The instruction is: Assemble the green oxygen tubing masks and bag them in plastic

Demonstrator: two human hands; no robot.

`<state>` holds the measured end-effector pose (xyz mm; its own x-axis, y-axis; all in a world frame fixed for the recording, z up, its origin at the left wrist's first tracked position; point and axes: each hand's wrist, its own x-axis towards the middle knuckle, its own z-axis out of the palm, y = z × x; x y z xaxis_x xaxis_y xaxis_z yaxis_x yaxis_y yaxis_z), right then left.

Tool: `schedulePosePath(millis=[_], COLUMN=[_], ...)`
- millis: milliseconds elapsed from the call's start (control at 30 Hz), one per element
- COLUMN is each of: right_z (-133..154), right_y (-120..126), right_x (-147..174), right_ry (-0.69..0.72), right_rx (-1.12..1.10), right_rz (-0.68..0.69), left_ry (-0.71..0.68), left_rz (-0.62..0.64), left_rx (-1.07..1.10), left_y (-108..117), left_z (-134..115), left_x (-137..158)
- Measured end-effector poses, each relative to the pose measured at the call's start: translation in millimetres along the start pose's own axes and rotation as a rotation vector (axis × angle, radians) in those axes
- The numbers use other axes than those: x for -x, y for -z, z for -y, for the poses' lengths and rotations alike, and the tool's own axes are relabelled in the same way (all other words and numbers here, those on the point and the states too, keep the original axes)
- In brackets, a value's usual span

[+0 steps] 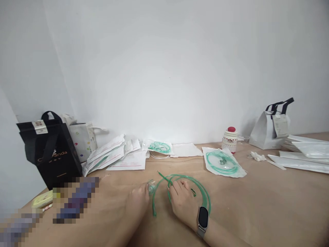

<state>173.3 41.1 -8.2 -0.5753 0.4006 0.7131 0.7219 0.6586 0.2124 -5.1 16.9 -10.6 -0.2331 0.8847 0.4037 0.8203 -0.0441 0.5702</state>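
Note:
My right hand (183, 202), with a watch (203, 218) on its wrist, is closed on a thin dark green strip (163, 177) whose tip sticks out to the upper left. A small dark green loop (193, 192) shows on the hand's other side. Clear green tubing (191, 177) lies coiled on the table around and partly under this hand; one free end (154, 213) points towards me. My left hand (138, 198) has its fingers closed at a small clear plastic piece (152, 188) left of the coil. Its grip is partly hidden.
Packaged green tubing (223, 163) lies behind to the right, another pack (159, 147) by the wall. White packets (108, 156) pile at the left beside a black bag (51, 154). At right are a jar (229, 140), a white bag (264, 132) and more packets (305, 159).

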Motion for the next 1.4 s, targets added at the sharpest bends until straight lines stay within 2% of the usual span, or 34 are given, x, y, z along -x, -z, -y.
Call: schedulePosePath(millis=[167, 300, 433, 533, 633, 767, 933, 1033, 1133, 1267, 1400], right_z=[-16, -32, -38, -38, -39, -44, -47, -46, -44, -45, -46], right_y=[-1, -4, -5, -6, -7, -8, -9, -9, -9, -10, -11], right_x=[0, 2, 4, 5, 5, 4, 4, 3, 3, 6, 7], right_ry=[-0.183, -0.337, -0.375, -0.354, -0.357, -0.388, -0.403, -0.402, -0.387, -0.348, -0.281], right_rx=[0.023, 0.058, 0.025, -0.030, -0.079, -0.135, -0.163, -0.169, -0.173, -0.178, -0.227], right_rz=[0.126, 0.172, 0.172, 0.182, 0.176, 0.167, 0.189, 0.198, 0.205, 0.234, 0.189], left_ry=[0.128, 0.358, 0.613, 0.731, 0.786, 0.771, 0.768, 0.724, 0.643, 0.502, 0.365], left_rz=[0.001, -0.029, 0.020, 0.041, 0.015, -0.026, 0.034, 0.088, 0.141, 0.132, 0.004], left_rx=[0.320, 0.683, 1.011, 1.174, 1.289, 1.384, 1.374, 1.308, 1.189, 0.981, 0.856], left_y=[10, 7, 4, 3, 6, 23, 44, 45, 33, 7, 0], left_z=[17, 32, 48, 52, 48, 39, 34, 33, 30, 33, 50], left_x=[-12, -37, -76, -102, -125, -154, -174, -171, -150, -91, -36])
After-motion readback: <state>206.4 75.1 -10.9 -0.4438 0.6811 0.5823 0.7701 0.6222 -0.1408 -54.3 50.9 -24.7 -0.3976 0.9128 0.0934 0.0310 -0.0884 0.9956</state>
